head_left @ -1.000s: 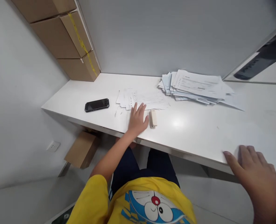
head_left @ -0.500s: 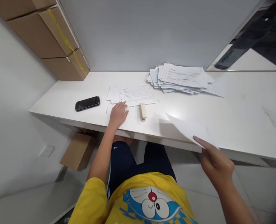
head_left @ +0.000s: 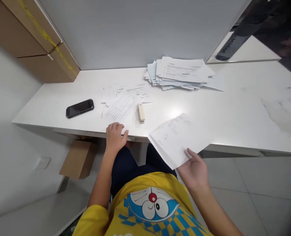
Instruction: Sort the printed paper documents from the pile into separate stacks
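Observation:
My right hand pinches folded white paper between thumb and fingers, tilted over the desk's front edge with faint print on its upper face. My left hand rests at the front edge, its fingers slightly bent and its thumb spread, with nothing visible in them. Just beyond its fingertips lie loose printed sheets, blurred, one slanted toward that hand. Between the two hands sits a small cream stapler.
A thick, uneven pile of printed forms is at the desk's back. A black phone lies at left. Cardboard boxes are stacked in the left corner; another box is under the white desk.
My right hand has swung the paper inward to the left and turned its face up. My left hand has drawn back to the desk edge, and a printed sheet has slid and turned toward it.

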The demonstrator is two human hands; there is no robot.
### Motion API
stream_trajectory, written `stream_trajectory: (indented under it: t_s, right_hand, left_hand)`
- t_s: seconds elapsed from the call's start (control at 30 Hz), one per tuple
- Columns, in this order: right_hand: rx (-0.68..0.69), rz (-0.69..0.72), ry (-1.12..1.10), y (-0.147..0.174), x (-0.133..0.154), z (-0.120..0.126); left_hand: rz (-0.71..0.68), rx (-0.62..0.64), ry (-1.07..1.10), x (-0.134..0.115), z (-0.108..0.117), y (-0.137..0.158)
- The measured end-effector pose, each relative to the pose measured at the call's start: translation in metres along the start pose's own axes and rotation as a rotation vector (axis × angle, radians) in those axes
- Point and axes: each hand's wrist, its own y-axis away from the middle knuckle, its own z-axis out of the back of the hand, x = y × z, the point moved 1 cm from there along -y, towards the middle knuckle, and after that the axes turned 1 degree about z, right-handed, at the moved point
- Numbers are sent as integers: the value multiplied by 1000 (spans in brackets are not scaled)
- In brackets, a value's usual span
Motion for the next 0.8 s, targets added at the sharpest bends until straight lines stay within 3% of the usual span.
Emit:
stream_trajectory:
  t_s: [0.2, 0.27, 0.33, 0.43, 0.57, 0.63, 0.67, 0.73, 0.8]
  right_hand:
    - [2, -196, -84, 16, -16, -11]
    - [9, -242, -91, 18, -19, -16]
    - [5, -278, -95, 17, -23, -19]
    - [0, -297, -103, 15, -29, -23]
    - [27, -359, -170, 13, -34, -30]
    - [34, -415, -231, 14, -35, -33]
    - [52, -428, -273, 15, -35, -34]
    - [144, -408, -364, 16, -34, -36]
    - [284, -372, -426, 18, -32, -37]
  left_hand:
    - [-84, 95, 18, 9, -2, 8]
    - [-89, 54, 43, 8, 6, 16]
    - [-69, -83, 73, 5, 16, 28]
    - [-3, -390, 109, 2, 25, 53]
    - [87, -788, 157, 9, 13, 91]
    - [-145, -720, 216, 9, -1, 109]
    - [-303, -523, 231, 4, -9, 116]
    - [-503, -311, 208, -11, -21, 126]
    - [-576, -286, 190, -32, -27, 127]
